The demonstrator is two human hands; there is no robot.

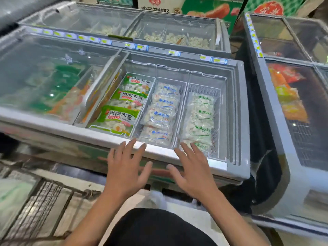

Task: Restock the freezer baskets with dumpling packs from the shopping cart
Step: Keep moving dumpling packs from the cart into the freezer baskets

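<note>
I see the dumpling packs lying in three baskets inside the open freezer (237,110). The left basket (113,134) holds green-labelled packs (118,118), the middle basket (142,121) holds clear packs with blue print (162,110), and the right basket (215,137) holds clear packs with green print (201,121). Both my hands are over the near rim of the freezer, fingers spread and straight, holding nothing. My left hand (126,171) is in front of the middle basket, my right hand (193,172) in front of the right one. The wire shopping cart (44,197) is near left, below the freezer. A sliding glass lid (53,77) covers the freezer's left half. More freezers stand far and right.
</note>
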